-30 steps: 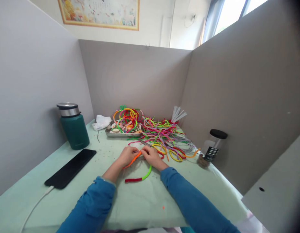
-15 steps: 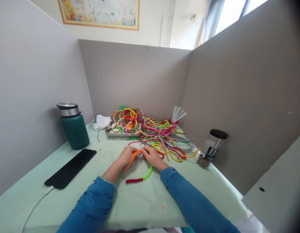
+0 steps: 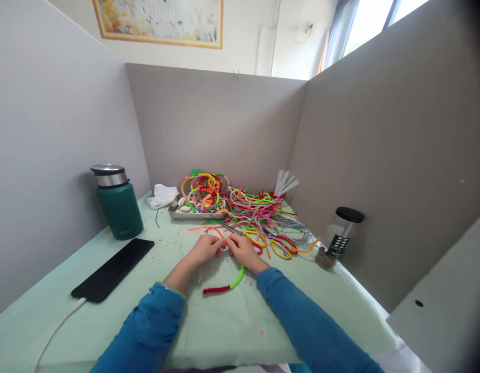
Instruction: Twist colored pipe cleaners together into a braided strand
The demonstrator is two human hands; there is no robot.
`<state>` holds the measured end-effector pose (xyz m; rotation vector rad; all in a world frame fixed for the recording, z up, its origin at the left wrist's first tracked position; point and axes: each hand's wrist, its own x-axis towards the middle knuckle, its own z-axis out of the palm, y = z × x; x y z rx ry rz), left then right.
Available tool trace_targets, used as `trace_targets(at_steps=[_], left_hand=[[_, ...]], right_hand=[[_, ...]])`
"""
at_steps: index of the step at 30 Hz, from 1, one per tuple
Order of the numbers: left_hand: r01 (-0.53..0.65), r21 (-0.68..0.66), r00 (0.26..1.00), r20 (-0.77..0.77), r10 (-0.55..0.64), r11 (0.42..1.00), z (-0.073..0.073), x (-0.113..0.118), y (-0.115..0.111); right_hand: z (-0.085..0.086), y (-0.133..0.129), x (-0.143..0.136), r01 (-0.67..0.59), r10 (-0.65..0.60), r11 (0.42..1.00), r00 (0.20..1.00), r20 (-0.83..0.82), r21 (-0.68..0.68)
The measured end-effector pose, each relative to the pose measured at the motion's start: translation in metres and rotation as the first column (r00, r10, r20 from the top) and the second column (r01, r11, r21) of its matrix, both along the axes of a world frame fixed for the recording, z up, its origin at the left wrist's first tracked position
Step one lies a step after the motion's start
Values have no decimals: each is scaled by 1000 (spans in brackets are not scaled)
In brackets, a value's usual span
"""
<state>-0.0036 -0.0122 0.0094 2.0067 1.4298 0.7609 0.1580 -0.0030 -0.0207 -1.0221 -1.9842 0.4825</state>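
My left hand (image 3: 205,248) and my right hand (image 3: 243,248) meet fingertip to fingertip above the table, both closed in a pinch. From the pinched fingers an orange pipe cleaner (image 3: 212,228) runs up and off to the left, behind my left hand. Below my right hand hangs a red and green pipe cleaner (image 3: 217,290), its green part curving up under the palm. Where the two join is hidden by my fingers. Just beyond the hands lie scissors (image 3: 231,228), partly covered, beside a heap of colourful pipe cleaners (image 3: 259,207).
A metal tray (image 3: 197,216) at the back holds shells and pipe cleaner loops. To the left stand a green bottle (image 3: 120,210) and a black phone (image 3: 113,269) on a cable. On the right, a clear jar (image 3: 336,243) leans near the partition. Crumpled tissue (image 3: 162,196) lies behind.
The orange pipe cleaner has swung from the near side of my left hand to its far side. The red and green one shifted slightly; both hands stay nearly in place.
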Motion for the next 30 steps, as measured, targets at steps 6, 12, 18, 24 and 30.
trace_targets(at_steps=[6,12,18,24,30], left_hand=[[-3,28,999,-40,4,1000,-4,0,4],[-20,9,999,-41,21,1000,-7,0,8],[-59,5,998,-38,59,998,-6,1,7],[-85,24,995,-58,86,996,-7,1,8],[-103,0,992,-73,102,995,-4,2,7]], right_hand=[[0,0,-1,9,-9,1000,1000,13,-5],[0,0,-1,12,-12,1000,1000,13,-2],[-2,0,-2,-14,14,1000,1000,-3,-9],[-2,0,-3,-24,24,1000,1000,-11,-12],[-1,0,-2,1,-2,1000,1000,22,22]])
